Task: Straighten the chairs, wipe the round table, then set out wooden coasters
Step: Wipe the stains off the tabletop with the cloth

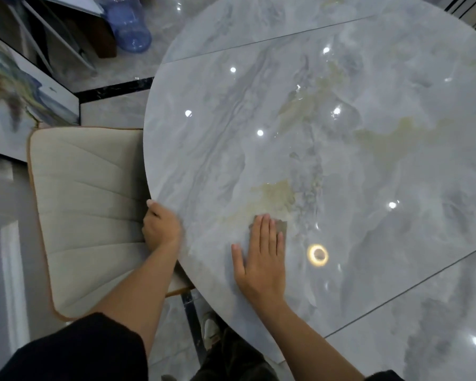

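The round grey marble table (341, 149) fills most of the view. My right hand (261, 257) lies flat, fingers together, pressing a small grey cloth (282, 226) onto the tabletop near its front left edge. Only the cloth's far corner shows past my fingertips. My left hand (161, 225) curls over the table's left rim, fingers under the edge. A cream cushioned chair (85, 215) stands tucked against the table just left of that hand. No coasters are in view.
A blue water jug (128, 26) stands on the floor at the top left beside a dark cabinet. A framed picture (19, 89) leans at the left. My shoe (210, 329) and a dark floor strip show below the table's edge.
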